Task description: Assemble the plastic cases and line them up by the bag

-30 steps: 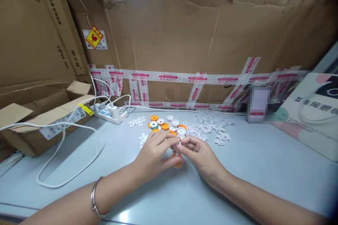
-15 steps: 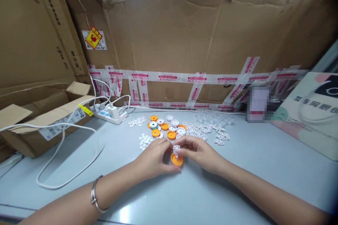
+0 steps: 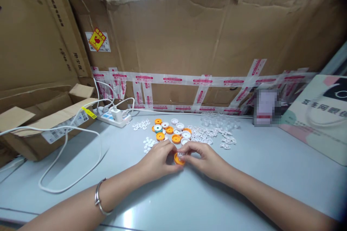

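My left hand (image 3: 162, 158) grips an orange round cap-like part (image 3: 178, 160) by its rim, thumb in front and fingers behind. My right hand (image 3: 204, 158) pinches a small white openwork plastic piece (image 3: 180, 155) at the orange part's hollow. Fingers partly cover the white piece, so I cannot tell how deep it sits. Just beyond my hands lies a group of orange and white round caps (image 3: 176, 138). Several white openwork pieces (image 3: 202, 135) are spread to the right of the caps. Small white discs (image 3: 149, 144) lie beside my left hand.
More white pieces (image 3: 141, 124) and clear plastic parts (image 3: 219, 121) lie farther back. A power strip (image 3: 116, 117) with white cables stands at left, beside an open carton (image 3: 54, 122). A large cardboard wall (image 3: 173, 36) closes the back; a printed box (image 3: 317, 115) leans at right.
The white openwork piece has gone down from above the orange part into its hollow. The orange part has tilted and shifted slightly left, with both hands closer together.
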Action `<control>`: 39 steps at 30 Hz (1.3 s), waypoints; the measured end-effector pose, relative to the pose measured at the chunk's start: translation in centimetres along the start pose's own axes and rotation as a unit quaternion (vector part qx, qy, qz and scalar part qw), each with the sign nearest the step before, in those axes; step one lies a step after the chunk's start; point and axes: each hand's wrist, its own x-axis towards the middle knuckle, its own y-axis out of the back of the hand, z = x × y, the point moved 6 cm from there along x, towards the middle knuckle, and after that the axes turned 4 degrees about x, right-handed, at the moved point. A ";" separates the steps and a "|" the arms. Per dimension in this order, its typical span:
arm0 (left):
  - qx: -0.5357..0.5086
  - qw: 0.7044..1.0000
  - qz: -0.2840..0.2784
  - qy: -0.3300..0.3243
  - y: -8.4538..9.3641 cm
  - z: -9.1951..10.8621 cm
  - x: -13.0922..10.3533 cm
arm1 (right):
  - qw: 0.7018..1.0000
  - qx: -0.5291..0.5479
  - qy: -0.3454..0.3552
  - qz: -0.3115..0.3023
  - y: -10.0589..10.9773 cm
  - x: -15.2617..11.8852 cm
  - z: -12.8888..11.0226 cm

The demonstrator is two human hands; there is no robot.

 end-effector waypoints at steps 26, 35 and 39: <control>-0.010 1.000 0.001 0.002 0.1 0.3 -0.2 | 0.991 -0.087 0.022 0.102 4.3 1.0 -0.3; -0.006 1.000 -0.014 0.009 0.3 0.7 -0.1 | 0.910 -0.315 -0.033 0.269 14.3 2.9 6.9; -0.007 1.000 -0.015 0.008 0.3 0.7 -0.2 | 0.907 -0.338 -0.031 0.248 13.4 3.4 8.1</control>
